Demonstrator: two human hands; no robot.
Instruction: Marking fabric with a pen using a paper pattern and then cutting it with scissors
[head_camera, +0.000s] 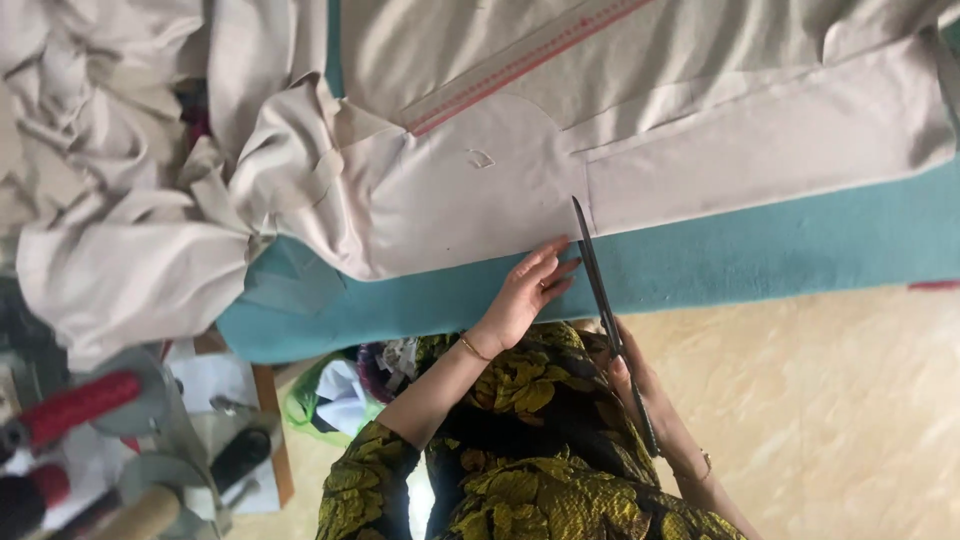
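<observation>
A large beige cloth (480, 190) lies spread on a table with a teal cover (760, 250). My left hand (525, 290) rests flat at the cloth's near edge, its fingers just left of the blades. My right hand (632, 375) grips the handles of long dark scissors (598, 290). The scissor tips reach the edge of the cloth, at a straight slit between two flat panels. A cream strip with red lines (520, 62) runs diagonally across the cloth further back.
More beige cloth lies bunched in a heap (130, 200) at the left. Lower left are red-handled tools (75, 405), papers and a green bag of scraps (325, 395). A pale tiled floor (830, 400) shows at the right.
</observation>
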